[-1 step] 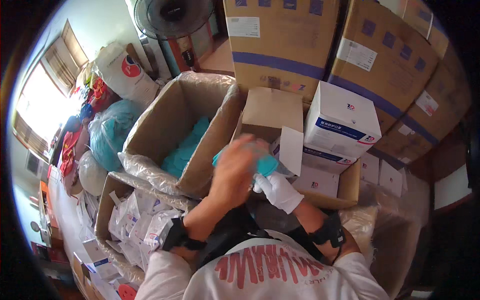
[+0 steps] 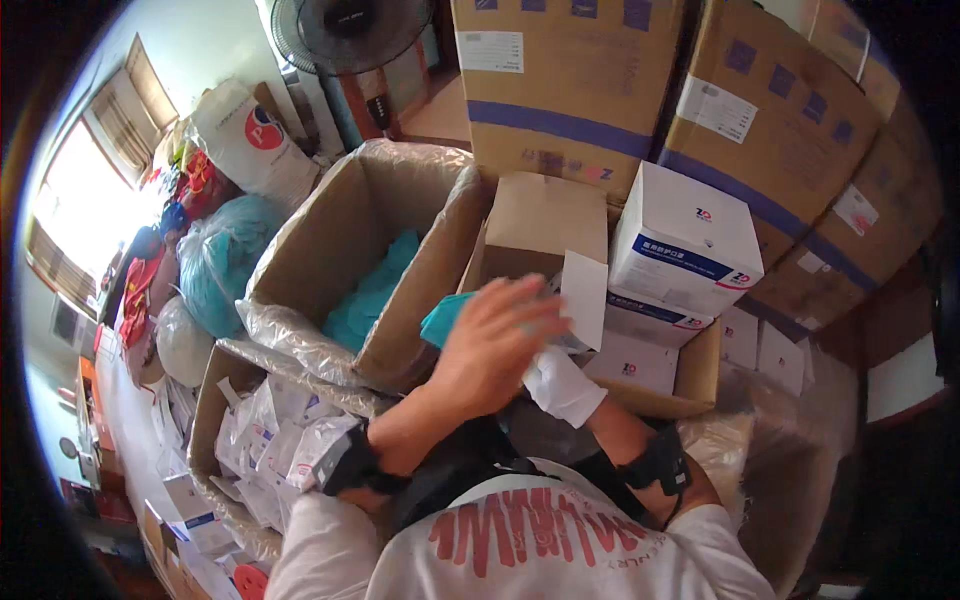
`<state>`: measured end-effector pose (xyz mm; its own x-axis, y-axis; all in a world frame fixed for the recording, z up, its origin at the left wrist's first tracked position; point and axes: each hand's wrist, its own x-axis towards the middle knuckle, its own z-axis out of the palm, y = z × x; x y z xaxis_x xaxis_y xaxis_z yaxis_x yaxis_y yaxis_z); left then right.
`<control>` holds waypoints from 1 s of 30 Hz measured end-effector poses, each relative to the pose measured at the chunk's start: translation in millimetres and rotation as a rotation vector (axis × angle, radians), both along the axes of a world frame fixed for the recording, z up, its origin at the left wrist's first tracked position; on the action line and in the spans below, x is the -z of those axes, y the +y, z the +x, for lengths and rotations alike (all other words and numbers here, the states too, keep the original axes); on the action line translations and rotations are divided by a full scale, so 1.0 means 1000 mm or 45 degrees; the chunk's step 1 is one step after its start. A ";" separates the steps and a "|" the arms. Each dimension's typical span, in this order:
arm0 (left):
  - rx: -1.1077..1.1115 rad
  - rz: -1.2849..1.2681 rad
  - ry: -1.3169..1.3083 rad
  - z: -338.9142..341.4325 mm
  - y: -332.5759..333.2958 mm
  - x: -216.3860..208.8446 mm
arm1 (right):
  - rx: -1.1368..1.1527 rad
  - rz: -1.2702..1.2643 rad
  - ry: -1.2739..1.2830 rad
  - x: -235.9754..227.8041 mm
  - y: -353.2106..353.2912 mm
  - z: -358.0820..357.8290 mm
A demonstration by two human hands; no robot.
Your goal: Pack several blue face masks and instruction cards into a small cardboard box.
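Observation:
My left hand (image 2: 495,350) is bare, its fingers stretched out and slightly blurred, passing across a flat, folded teal piece (image 2: 445,320). One end of that piece sticks out beyond my left hand's wrist side; the rest is mostly covered. Behind and to the right, my right hand (image 2: 565,388) wears a white glove and supports the piece from near its right end. My left hand hides its fingertips. More teal pieces (image 2: 375,300) lie heaped inside the plastic-lined carton (image 2: 300,225) on the left.
A small open carton (image 2: 697,385) with white boxes (image 2: 683,228) stands to the right. Lower left, another carton (image 2: 208,430) holds many white packets (image 2: 270,430). Large taped cartons (image 2: 560,80) line the back; a fan (image 2: 350,30) stands beyond. Bags (image 2: 228,262) sit at far left.
My left hand has shifted slightly right and its fingers are now spread over the gloved hand, hiding the gloved fingers. The teal piece shows more on the left.

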<state>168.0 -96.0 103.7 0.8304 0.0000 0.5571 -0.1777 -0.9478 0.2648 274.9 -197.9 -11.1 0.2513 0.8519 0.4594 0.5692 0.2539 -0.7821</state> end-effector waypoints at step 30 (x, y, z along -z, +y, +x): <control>0.188 -1.493 0.808 -0.003 -0.004 0.022 | -0.112 -0.437 0.052 -0.036 -0.034 0.028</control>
